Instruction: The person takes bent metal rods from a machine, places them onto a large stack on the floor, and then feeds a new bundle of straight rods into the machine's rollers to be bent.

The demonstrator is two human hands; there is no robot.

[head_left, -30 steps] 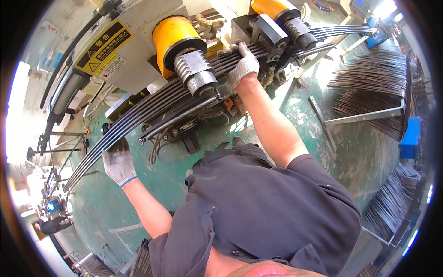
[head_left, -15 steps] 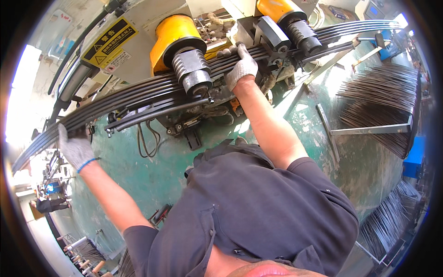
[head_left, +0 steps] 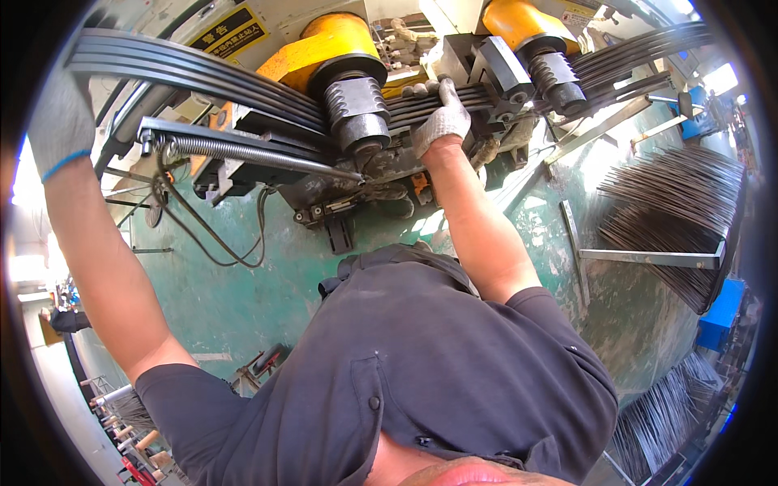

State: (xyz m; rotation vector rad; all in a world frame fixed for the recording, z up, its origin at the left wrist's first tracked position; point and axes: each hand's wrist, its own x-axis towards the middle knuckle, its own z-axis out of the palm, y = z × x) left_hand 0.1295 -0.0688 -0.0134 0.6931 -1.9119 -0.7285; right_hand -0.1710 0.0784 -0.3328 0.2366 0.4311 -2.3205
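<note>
Several long dark metal rods run side by side across a bending machine. My left hand, in a grey knit glove with a blue cuff, is at their raised left end, its fingers partly hidden by the rods. My right hand, gloved too, is closed over the same rods between a ridged steel roller and a dark clamp block. A second ridged roller stands beyond the block, with the rods passing behind it. Each roller hangs from a yellow arm.
A coil spring and looped black cables stick out below the rods on the left. To the right, a metal rack holds a heap of thin rods. More rods lie lower right. A yellow warning sign is behind.
My left hand has swung up and away with the rods' left end, which now bends round the roller. My right hand keeps its place on the rods. The spring has swung up too.
</note>
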